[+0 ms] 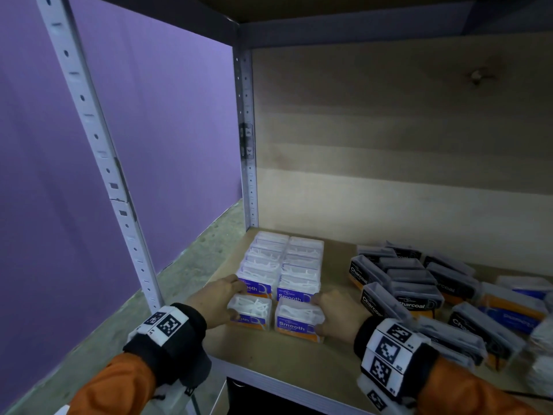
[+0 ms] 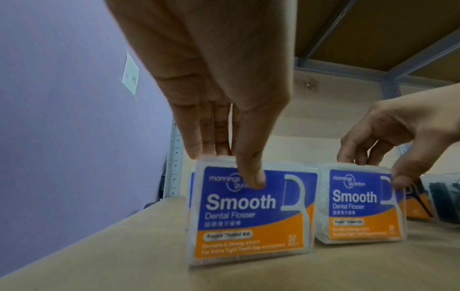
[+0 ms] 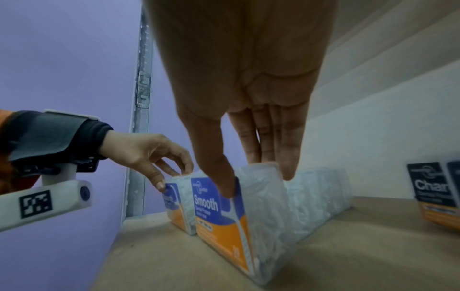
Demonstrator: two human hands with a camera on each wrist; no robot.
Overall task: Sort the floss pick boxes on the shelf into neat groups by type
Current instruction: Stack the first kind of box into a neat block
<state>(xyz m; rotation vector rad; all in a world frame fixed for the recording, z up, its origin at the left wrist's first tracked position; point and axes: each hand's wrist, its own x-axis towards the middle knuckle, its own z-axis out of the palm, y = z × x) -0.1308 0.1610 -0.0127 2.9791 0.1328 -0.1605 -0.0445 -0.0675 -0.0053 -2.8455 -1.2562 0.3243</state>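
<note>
Two clear plastic "Smooth" floss boxes with blue-and-orange labels, one (image 1: 250, 313) pinched by the left hand (image 1: 216, 301) and one (image 1: 299, 320) by the right hand (image 1: 336, 314), stand at the front of two white rows (image 1: 287, 262) at the wooden shelf's (image 1: 269, 363) 9 o'clock end. The step appears to be adding them to the rows; next, both need sliding back flush. Black "Charcoal" boxes (image 1: 401, 283) lie jumbled at 3 o'clock, some blue-labelled boxes (image 1: 511, 307) among them.

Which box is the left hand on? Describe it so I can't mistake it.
On the shelf, two rows of Smooth boxes run back from the front at the left corner. It's the front box of the left row, pinched by the left hand; its neighbour is in the right hand.
</note>
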